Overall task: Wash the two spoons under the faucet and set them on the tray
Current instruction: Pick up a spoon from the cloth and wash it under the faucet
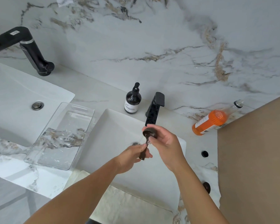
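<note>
A dark brown spoon (148, 134) is held over the white sink (113, 126), just below the black faucet (154, 109). My left hand (131, 157) grips its handle near the end. My right hand (164, 143) wraps around the bowl, thumb on its inner face. Water shows as a faint stream around the bowl. A second dark spoon (206, 187) lies on the counter to the right of the sink, partly hidden by the brown panel. The clear tray (44, 151) lies on the counter left of the sink, with nothing on it.
A dark pump bottle (132, 101) stands behind the sink beside the faucet. An orange bottle (212, 120) lies on its side at the right. A brown panel (255, 159) blocks the right side. A second sink (14, 94) with a black faucet (31, 49) lies far left.
</note>
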